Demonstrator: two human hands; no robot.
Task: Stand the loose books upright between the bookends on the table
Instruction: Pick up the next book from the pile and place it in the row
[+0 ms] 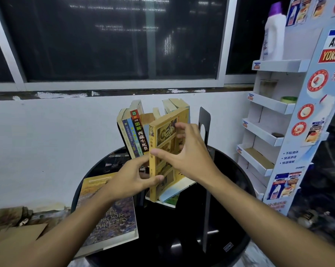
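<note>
Dim corner, with a dark window over a white wall.

A wide window [109, 39] with pale frames is set across the far side, its dark glass streaked with reflected light. A worn, chipped ledge [105, 94] and a white painted wall [47, 141] are seen beneath it. A round, glossy black table [174, 236] is placed near the wall. At the right is a printed cardboard display rack [270, 104] with stepped shelves, and a white bottle [274, 35] with a purple cap is kept on its top shelf. Brown cardboard [12, 237] is seen at the near left.
</note>
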